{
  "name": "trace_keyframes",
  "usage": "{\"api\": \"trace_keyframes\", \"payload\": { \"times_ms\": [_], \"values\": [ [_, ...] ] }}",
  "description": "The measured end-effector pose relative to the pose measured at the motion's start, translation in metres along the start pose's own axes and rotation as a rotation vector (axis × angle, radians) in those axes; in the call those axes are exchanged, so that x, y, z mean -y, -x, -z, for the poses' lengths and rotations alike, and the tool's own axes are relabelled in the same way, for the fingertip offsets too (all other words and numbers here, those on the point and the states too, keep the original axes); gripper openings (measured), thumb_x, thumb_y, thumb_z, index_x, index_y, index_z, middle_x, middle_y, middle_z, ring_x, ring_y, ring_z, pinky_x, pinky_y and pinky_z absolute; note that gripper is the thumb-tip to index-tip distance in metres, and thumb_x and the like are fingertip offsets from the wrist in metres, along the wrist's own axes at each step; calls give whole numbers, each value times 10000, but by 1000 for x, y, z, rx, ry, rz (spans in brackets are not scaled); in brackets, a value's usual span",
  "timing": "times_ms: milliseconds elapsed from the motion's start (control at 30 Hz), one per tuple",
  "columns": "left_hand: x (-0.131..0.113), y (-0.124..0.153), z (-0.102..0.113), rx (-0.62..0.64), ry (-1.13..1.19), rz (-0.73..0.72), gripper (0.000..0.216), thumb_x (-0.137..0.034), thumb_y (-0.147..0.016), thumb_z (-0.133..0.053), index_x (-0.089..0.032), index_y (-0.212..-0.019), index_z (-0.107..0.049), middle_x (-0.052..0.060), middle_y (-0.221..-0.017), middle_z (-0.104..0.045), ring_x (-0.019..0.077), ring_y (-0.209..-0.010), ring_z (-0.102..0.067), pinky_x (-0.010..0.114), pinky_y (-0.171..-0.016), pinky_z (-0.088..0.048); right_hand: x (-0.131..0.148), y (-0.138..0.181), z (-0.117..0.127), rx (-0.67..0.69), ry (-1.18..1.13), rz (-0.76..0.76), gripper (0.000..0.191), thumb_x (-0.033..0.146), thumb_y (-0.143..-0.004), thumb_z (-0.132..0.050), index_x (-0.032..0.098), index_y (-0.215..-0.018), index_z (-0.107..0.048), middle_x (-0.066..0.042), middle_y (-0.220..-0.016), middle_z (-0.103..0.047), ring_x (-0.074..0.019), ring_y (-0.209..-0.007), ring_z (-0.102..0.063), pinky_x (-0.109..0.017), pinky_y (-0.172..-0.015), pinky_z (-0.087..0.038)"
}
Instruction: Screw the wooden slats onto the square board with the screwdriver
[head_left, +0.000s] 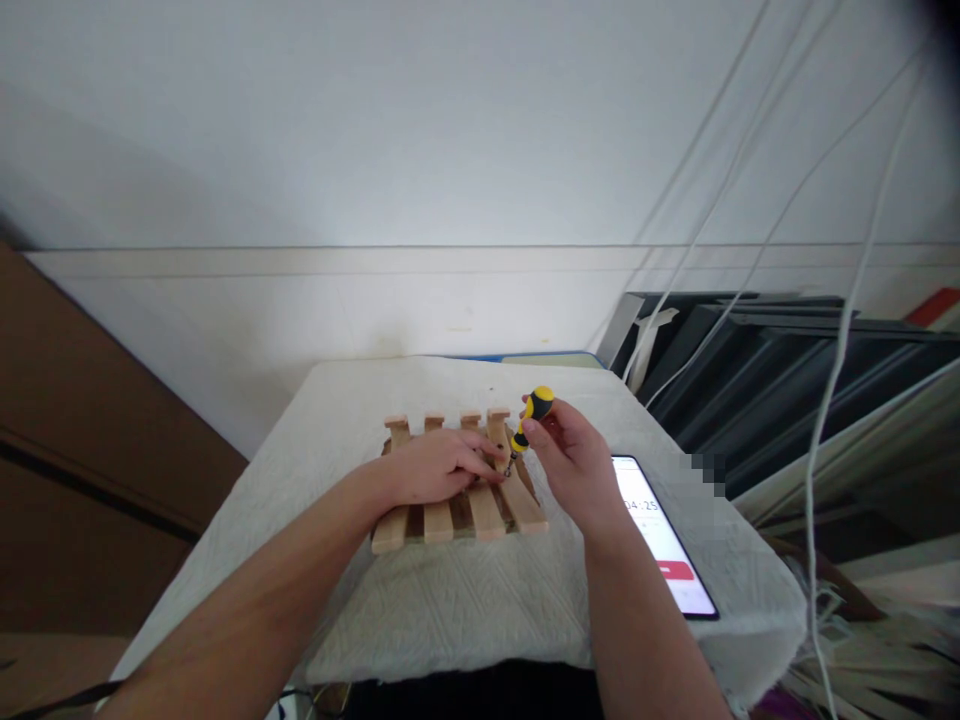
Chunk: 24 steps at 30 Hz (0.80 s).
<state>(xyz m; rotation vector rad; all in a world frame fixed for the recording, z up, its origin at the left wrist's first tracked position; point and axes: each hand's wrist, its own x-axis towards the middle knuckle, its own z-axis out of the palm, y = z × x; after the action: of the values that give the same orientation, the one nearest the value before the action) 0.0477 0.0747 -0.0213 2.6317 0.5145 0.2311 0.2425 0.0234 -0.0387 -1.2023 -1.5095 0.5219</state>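
Note:
A small slatted wooden rack (487,515) lies on the cloth-covered table, its pale slats side by side over darker crosspieces. Across the slats rests my left hand (429,467), palm down, with its fingers stretched to the right and their tips close to a tool tip. That tip belongs to a short yellow-and-black screwdriver (539,402), held tilted with its shaft pointing down at the rightmost slat. The fingers of my right hand (574,455) are closed round its handle. Whether a screw sits under the tip is too small to tell.
A phone (646,525) showing a timer lies right of the rack, beside my right forearm. White cables (840,370) hang on the right, before dark stacked panels (787,370). The wall (420,300) stands behind the table; a brown wooden panel (97,450) is at left.

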Motion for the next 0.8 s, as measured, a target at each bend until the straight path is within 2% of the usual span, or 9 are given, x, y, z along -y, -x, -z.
{"api": "trace_keyframes", "payload": {
  "times_ms": [200,433,633,800],
  "values": [
    [-2,0,1,-6,-2,-2,431,28,-787,-455,-208,-1032,-720,64,-1259,-617,167,-1109,-599,305,-1004,-431,2,0,-1,47,-41,-61,244,420,-827,-590,191,-909,-607,-40,-806,-638,-155,-682,-578,-275,-605,-445],
    [-2,0,1,-11,10,-3,434,24,-784,-453,-226,-1016,-721,41,-1241,-625,159,-1104,-595,301,-995,-433,0,3,4,134,-110,-12,220,348,-860,-541,218,-970,-680,-63,-1012,-678,-192,-866,-606,-324,-760,-457],
    [0,0,-1,-4,2,7,426,21,-785,-457,-210,-1029,-719,58,-1250,-618,165,-1109,-593,299,-987,-434,3,0,-3,95,17,-73,205,390,-810,-608,188,-842,-615,-15,-721,-612,-150,-660,-546,-272,-605,-413],
    [2,0,-2,-16,10,-8,431,21,-793,-452,-228,-1020,-721,42,-1251,-618,161,-1118,-590,307,-1007,-426,1,0,-7,77,-118,-103,233,398,-826,-579,193,-931,-617,-31,-819,-655,-159,-730,-592,-269,-639,-447]
  ]
}}
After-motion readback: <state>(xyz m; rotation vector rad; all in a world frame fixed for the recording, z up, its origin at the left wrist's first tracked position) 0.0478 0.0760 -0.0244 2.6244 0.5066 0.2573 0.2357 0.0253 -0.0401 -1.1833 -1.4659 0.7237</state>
